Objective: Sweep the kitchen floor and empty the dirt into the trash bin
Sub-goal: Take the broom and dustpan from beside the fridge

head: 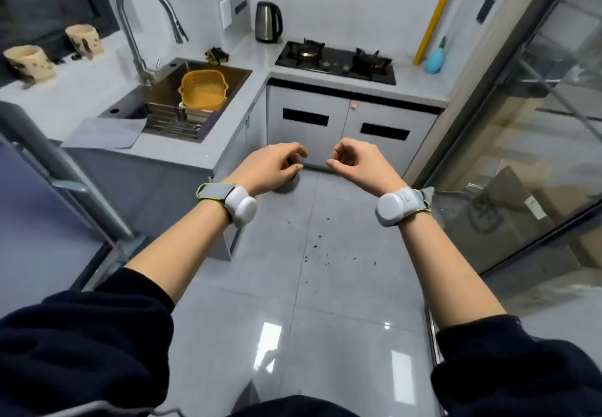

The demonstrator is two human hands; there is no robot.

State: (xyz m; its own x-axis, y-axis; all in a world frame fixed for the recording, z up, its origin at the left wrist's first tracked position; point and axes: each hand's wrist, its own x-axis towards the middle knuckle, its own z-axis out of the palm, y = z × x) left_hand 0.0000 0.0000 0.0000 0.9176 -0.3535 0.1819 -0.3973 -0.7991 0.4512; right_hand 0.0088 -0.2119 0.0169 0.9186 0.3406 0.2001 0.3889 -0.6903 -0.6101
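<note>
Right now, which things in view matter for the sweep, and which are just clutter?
Job: dirt specks, floor, left hand, right hand; neither hand holds a broom.
Lying about: kettle, gas hob, yellow basket in the sink, two cups, tap.

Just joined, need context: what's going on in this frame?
A person holds both arms out over the tiled kitchen floor. The right hand is loosely curled and holds nothing. The left hand is curled too, with a dark shape beneath it; whether it grips that is unclear. Dark crumbs lie scattered on the floor, unswept. No broom, dustpan or bin is in view.
</note>
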